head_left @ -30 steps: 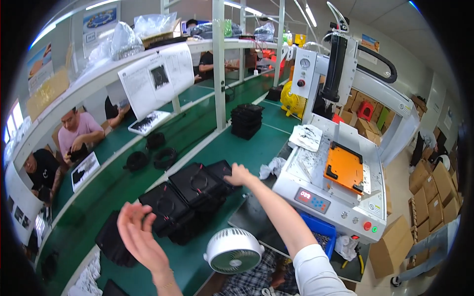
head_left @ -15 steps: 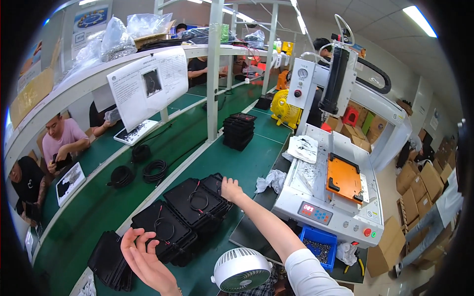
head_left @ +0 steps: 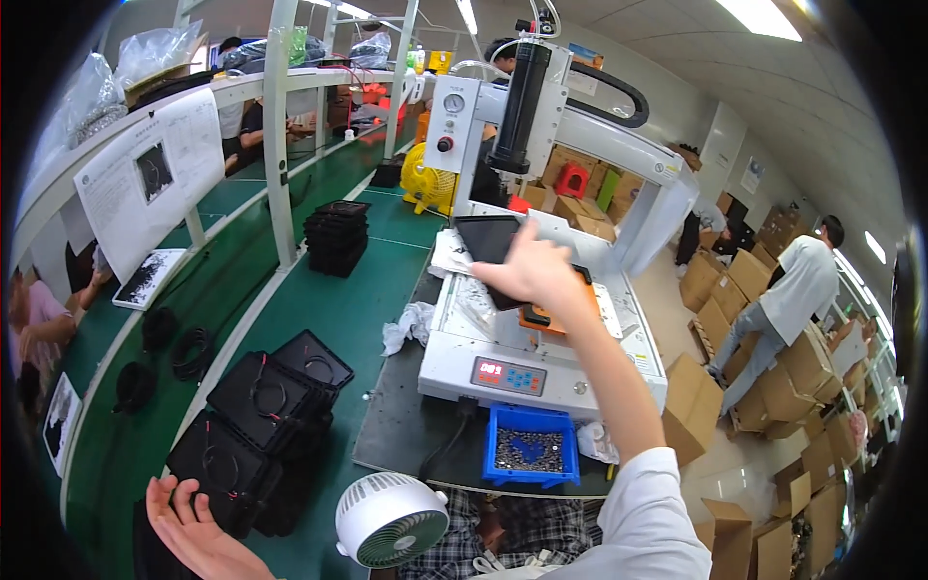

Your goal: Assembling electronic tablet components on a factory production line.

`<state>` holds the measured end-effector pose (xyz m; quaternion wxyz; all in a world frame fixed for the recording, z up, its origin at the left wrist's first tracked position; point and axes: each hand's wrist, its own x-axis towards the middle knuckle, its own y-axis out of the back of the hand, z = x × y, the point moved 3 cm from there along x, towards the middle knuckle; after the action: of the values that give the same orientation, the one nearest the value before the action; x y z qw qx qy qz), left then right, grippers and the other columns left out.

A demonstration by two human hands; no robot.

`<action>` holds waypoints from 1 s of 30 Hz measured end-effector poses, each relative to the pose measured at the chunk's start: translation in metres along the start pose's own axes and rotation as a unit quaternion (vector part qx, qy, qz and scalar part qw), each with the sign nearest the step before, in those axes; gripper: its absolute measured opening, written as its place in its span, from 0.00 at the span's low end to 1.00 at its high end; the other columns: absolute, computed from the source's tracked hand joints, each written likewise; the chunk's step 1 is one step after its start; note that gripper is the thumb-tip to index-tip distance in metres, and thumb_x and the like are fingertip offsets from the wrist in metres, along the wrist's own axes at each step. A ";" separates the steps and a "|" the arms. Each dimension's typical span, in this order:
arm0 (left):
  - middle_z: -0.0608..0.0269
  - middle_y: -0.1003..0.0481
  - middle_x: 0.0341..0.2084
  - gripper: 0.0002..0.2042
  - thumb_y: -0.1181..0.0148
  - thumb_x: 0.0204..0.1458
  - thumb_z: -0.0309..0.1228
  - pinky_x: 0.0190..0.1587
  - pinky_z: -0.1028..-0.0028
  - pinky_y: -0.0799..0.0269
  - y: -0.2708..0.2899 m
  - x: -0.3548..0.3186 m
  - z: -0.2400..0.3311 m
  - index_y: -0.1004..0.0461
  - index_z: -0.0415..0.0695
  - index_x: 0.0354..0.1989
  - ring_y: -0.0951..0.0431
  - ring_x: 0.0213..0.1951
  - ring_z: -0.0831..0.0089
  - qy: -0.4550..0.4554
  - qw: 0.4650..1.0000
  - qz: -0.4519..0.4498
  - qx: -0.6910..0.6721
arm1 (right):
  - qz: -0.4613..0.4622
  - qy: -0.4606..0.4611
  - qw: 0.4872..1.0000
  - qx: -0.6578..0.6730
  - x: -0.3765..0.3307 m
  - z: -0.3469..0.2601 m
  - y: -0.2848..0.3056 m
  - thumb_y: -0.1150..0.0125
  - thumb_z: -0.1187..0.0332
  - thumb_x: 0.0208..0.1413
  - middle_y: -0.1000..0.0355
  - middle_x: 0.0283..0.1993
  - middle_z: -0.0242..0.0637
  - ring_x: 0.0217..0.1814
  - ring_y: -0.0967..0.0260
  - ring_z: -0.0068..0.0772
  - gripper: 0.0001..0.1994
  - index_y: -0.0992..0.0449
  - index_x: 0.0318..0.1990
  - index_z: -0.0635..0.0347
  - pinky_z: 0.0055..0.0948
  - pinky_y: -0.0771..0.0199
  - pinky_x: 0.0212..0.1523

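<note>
My right hand (head_left: 535,266) is over the machine bed with a flat black panel (head_left: 486,237) at its thumb and fingers. The panel is tilted above a white cloth and partly covers an orange fixture plate (head_left: 555,315); the hand hides the exact grip. My left hand (head_left: 198,527) is open, palm up with fingers spread, close to black cases (head_left: 215,462) on the green bench. Thin dark cables with red ends lie coiled on these cases. Behind them, another black panel (head_left: 314,360) with a cable rests at an angle.
A white benchtop machine (head_left: 454,372) carries a vertical black cylinder (head_left: 520,106). Before it sit a blue bin (head_left: 530,472) of small metal parts and a white fan (head_left: 391,517). A black stack (head_left: 336,237) stands farther back. Cardboard boxes (head_left: 693,401) and a person occupy the right side.
The view has turned to the right. My right hand has moved from the black cases to above the machine bed, with a black panel now at it. My left hand remains open near the cases.
</note>
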<state>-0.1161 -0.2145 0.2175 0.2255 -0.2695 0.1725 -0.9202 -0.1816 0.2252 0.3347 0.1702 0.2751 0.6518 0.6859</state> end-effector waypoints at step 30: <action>0.60 0.34 0.48 0.20 0.63 0.63 0.39 0.50 0.75 0.41 -0.006 0.008 -0.014 0.37 0.40 0.56 0.32 0.47 0.73 0.034 0.998 -0.046 -0.007 | -0.108 -0.260 0.960 0.009 0.046 0.096 -0.067 0.49 0.23 0.33 0.41 0.63 0.56 0.66 0.44 0.53 0.62 0.58 0.69 0.63 0.52 0.45 0.62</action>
<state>-0.1320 -0.2109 0.2126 0.1751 -0.2472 0.1743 -0.9369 -0.1688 0.3349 0.2755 0.4043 0.3729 0.6171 0.5627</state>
